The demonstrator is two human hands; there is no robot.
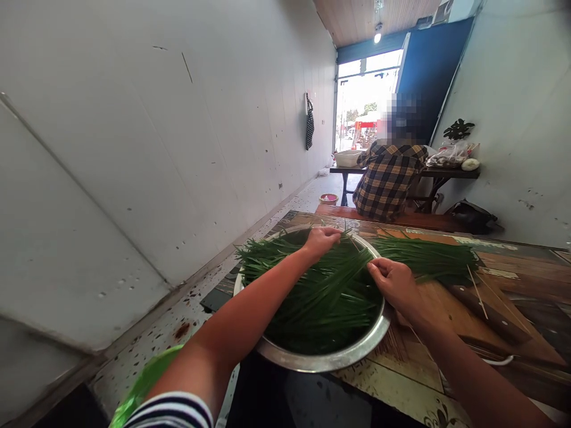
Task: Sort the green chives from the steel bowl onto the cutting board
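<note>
A wide metal basin [307, 362] is heaped with long green garlic chives [321, 309]. Over its far side, my left hand [323, 242] has its fingers closed, with a few green blades at the fingertips. My right hand [395, 282], at the right rim, pinches the ends of a bunch of chives that slants down-left across the heap. Beyond the right rim, another pile of garlic chives [432, 255] lies on the wooden table [414, 362]. Thin bamboo skewers [397, 343] lie beside the basin, partly hidden under its rim and my right arm.
A knife-like dark blade [491, 315] and a loose skewer [477, 291] lie at the right. A person in a plaid shirt [390, 178] sits at a farther table with a white tub [348, 158]. A green bag-lined bin [149, 380] stands at lower left, near the wall.
</note>
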